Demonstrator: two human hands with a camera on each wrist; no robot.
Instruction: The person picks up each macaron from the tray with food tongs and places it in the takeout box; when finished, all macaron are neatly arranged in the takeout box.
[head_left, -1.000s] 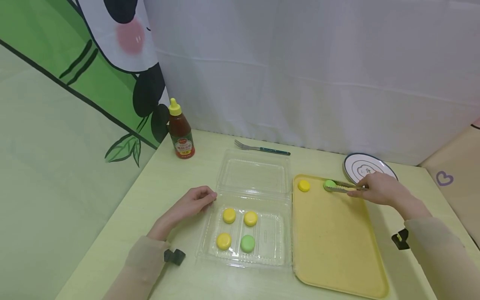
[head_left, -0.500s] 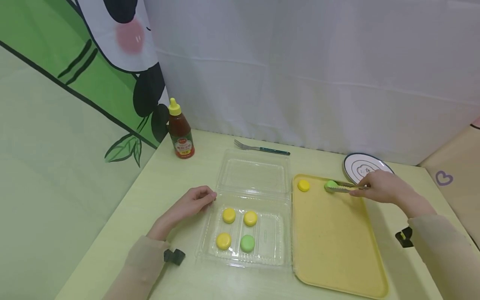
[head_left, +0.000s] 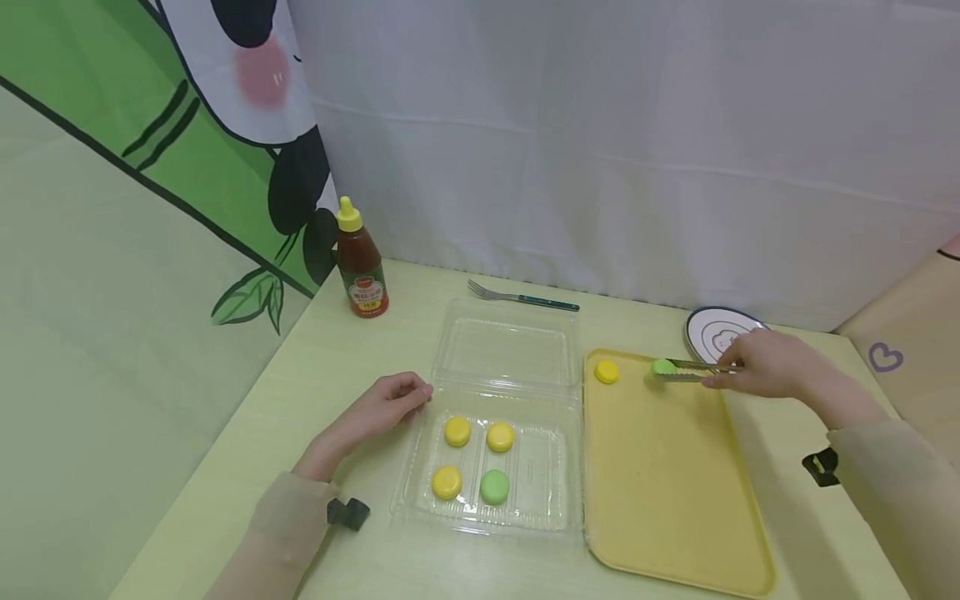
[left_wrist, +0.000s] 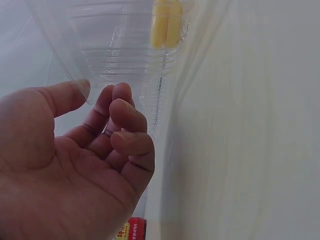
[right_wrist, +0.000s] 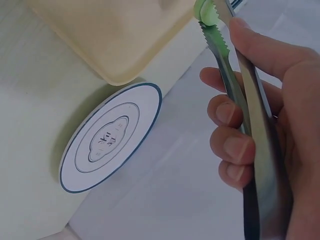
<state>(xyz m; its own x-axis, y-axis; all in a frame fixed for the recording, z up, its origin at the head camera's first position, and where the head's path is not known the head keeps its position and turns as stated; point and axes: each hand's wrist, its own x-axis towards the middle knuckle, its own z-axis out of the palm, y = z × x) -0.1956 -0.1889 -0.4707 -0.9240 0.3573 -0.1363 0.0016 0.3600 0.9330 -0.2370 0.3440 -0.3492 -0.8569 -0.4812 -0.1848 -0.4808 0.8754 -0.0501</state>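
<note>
My right hand [head_left: 768, 364] grips metal tongs [right_wrist: 242, 95], whose serrated tips squeeze a green macaron [right_wrist: 206, 12] over the far end of the yellow tray [head_left: 667, 467]. A yellow macaron [head_left: 607, 372] sits in the tray's far left corner. Left of the tray lies an opened clear plastic container [head_left: 551, 525]. Its base holds several yellow macarons [head_left: 500, 437] and one green macaron [head_left: 495, 487]. My left hand [left_wrist: 75, 145] has thumb and curled fingers at the container's rim corner, with the rim running between them.
A sauce bottle [head_left: 363, 267] with a yellow cap stands at the back left. Behind the container lid lies a fork [head_left: 525, 297]. A white plate [right_wrist: 112, 137] with a blue rim sits beyond the tray, partly behind my right hand in the head view.
My right hand and the tongs have shifted slightly right and away from me, and the green macaron has moved slightly with them. The left hand stays at the container.
</note>
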